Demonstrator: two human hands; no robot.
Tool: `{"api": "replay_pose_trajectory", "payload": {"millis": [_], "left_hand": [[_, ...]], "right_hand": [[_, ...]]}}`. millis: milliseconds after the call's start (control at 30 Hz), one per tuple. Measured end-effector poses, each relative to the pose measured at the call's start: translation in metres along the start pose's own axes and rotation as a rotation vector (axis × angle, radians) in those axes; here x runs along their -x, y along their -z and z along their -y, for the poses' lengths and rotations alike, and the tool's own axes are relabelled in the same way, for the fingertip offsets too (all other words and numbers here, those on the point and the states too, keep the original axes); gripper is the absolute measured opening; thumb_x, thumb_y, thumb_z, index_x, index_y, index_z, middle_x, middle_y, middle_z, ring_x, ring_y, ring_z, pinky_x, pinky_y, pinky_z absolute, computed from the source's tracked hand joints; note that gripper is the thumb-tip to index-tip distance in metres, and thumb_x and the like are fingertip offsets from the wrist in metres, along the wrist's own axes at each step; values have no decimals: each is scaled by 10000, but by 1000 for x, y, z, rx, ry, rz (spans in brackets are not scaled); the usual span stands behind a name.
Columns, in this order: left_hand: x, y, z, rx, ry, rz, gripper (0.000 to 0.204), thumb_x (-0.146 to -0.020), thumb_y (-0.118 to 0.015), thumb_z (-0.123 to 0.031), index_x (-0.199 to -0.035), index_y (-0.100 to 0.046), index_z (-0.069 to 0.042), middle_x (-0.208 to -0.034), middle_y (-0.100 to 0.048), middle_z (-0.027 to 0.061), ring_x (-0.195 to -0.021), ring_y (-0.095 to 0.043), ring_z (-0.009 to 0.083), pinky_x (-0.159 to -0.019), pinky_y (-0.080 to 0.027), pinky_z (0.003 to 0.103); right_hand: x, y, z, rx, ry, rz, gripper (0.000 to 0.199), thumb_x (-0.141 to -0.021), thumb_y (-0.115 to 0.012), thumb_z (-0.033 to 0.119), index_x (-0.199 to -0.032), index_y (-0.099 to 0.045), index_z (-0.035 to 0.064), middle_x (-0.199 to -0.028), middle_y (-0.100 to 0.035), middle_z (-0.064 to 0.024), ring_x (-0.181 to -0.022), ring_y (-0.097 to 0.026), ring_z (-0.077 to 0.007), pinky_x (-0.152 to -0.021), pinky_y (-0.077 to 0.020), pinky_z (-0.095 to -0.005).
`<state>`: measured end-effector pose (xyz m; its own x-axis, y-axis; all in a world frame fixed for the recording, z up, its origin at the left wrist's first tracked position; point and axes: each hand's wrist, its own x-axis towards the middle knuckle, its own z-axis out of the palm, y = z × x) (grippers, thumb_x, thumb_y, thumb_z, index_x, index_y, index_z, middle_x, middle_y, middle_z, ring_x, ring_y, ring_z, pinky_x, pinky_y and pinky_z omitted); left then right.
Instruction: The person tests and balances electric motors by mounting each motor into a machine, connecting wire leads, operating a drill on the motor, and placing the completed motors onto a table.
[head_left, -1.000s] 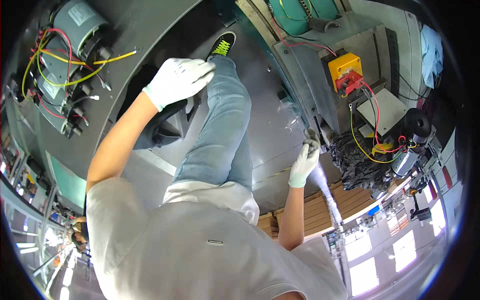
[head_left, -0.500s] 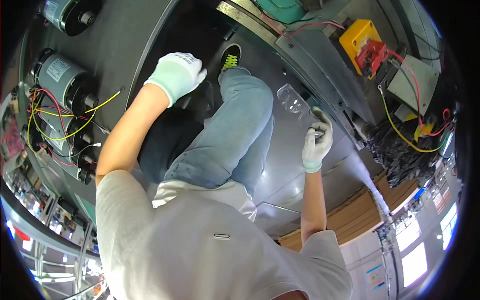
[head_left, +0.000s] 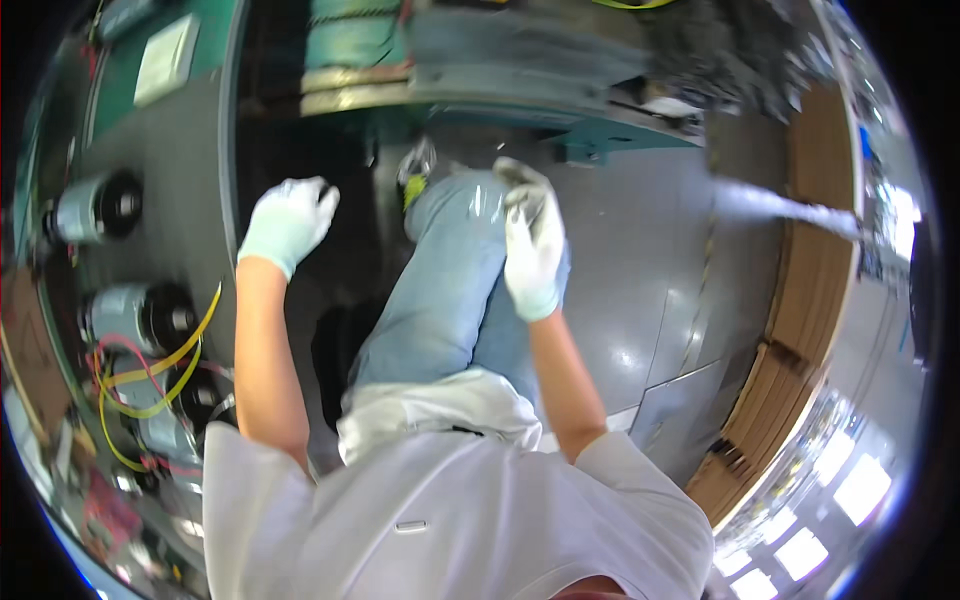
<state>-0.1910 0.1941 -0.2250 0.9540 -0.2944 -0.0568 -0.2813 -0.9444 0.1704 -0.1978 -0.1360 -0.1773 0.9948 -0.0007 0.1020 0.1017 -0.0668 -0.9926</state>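
My left hand (head_left: 289, 225), in a white and pale green work glove, hovers beside the edge of the grey bench (head_left: 180, 160). Its fingers curl toward the thumb; whatever they may hold is too small to make out. Over my knees is my right hand (head_left: 532, 240), in a matching glove with darkened fingertips. It pinches a clear plastic bag (head_left: 484, 205) that spreads to the left, across my jeans and toward my shoe. Motion blurs the bag's outline and hides whether anything is in it.
Grey cylindrical motors (head_left: 150, 312) with yellow and red wires (head_left: 160, 375) stand on the bench at left. A white box (head_left: 166, 60) lies on a green surface at far left. Ahead is a metal machine frame (head_left: 510, 85). Stacked brown cardboard (head_left: 800, 290) lines the right.
My view has turned to the right. My right hand has come inward over my knees with the clear bag; my left hand now hangs closer to the bench edge.
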Motion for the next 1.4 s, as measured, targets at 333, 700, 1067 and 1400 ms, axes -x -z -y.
{"api": "replay_pose_trajectory", "payload": {"millis": [333, 700, 1067, 1400], "left_hand": [[-25, 84, -141, 1337, -259, 371, 761, -940, -703, -181, -1593, -341, -35, -1464, -555, 123, -1138, -628, 186, -1011, -501, 335], [-17, 176, -230, 1498, -293, -230, 303, -1078, -477, -268, -1197, -499, 11, -1156, -686, 173, -775, -724, 177, -652, -571, 255], [46, 347, -316, 1501, -1026, -1081, 659, -1033, -422, -623, -1207, -478, 10, -947, -529, 160, -576, -548, 158, -333, -486, 262], [84, 394, -309, 1564, -1548, -892, 728, -992, -596, -573, -1256, -442, 89, -995, -432, 138, -558, -463, 184, -407, -506, 312]], "right_hand": [[62, 56, 41, -277, -175, -204, 208, -1117, -426, 164, -1110, -565, 9, -1419, -542, -212, -1311, -559, -284, -1169, -417, -435], [64, 101, 208, 182, 149, -182, 291, -998, -589, 51, -1278, -606, -26, -1247, -618, -58, -897, -591, -80, -813, -505, -263], [120, 110, 373, -135, 1011, -158, 421, -889, -601, 189, -1209, -569, -83, -1163, -646, -254, -1055, -672, -304, -885, -553, -385], [154, 94, 428, -209, 1359, -121, 558, -959, -701, 477, -1157, -565, -27, -1071, -633, -213, -950, -680, -276, -737, -589, -320]]}}
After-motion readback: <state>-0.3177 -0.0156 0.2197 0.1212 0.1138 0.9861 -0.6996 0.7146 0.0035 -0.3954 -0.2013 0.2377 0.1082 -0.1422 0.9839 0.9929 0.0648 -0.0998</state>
